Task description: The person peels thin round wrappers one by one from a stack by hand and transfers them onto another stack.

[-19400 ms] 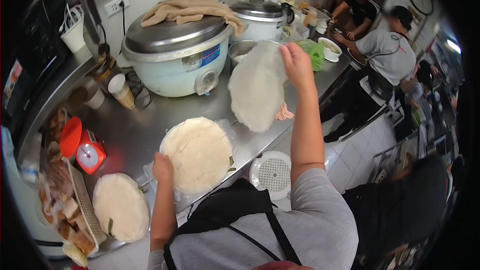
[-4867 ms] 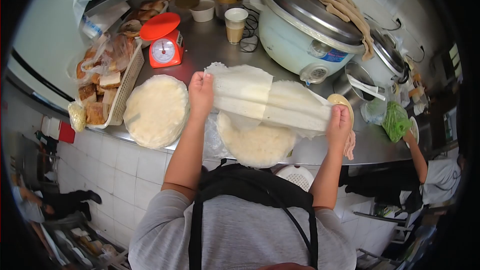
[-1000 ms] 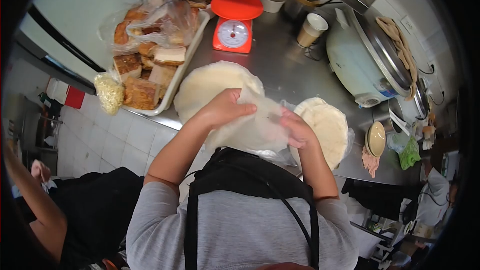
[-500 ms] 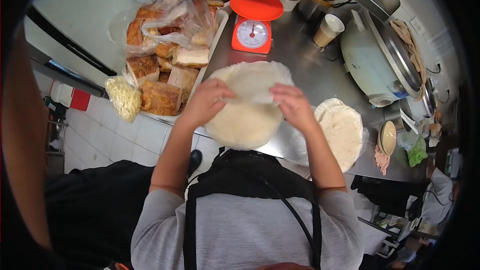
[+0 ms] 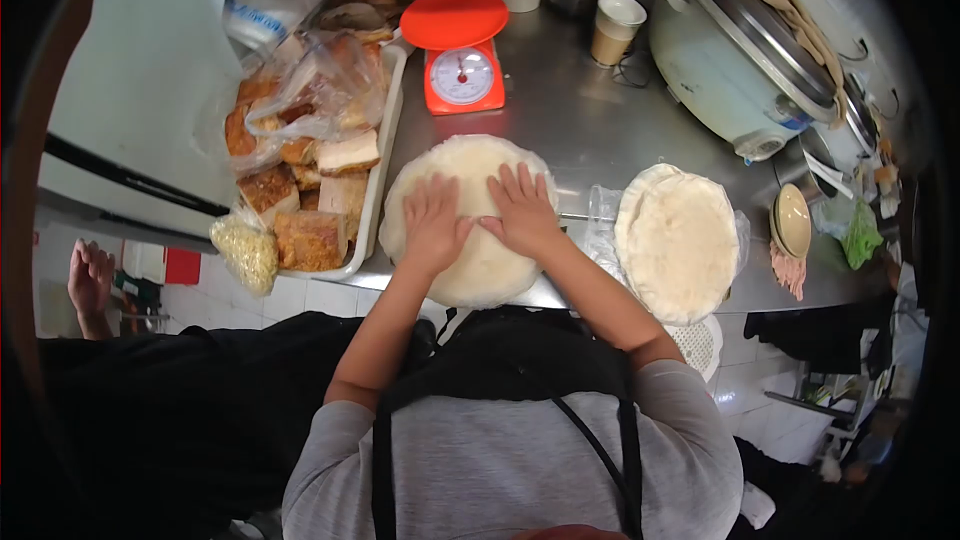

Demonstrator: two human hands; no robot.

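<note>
Both of my hands lie flat on a round, pale stack of thin sheets (image 5: 480,275) near the counter's front edge. My left hand (image 5: 434,225) rests on its left half with the fingers spread. On the right half, my right hand (image 5: 522,210) is also spread, its thumb close to the left thumb. Neither hand grips anything. A second pale, round stack (image 5: 678,240) sits to the right on clear plastic, its edge wrinkled. Behind the first stack stands a red scale (image 5: 463,75) with an empty pan.
A white basket (image 5: 385,165) of browned meat pieces is at left, with a bag of chopped yellowish food (image 5: 246,252) by it. Behind are a paper cup (image 5: 615,30) and large cooker (image 5: 730,60). Bowls (image 5: 792,222) stand right. Another person's hand (image 5: 91,278) shows far left.
The thin sheet earlier stretched between my hands now lies on the left stack. My hands have come down flat on it, fingers spread. The view has shifted slightly.
</note>
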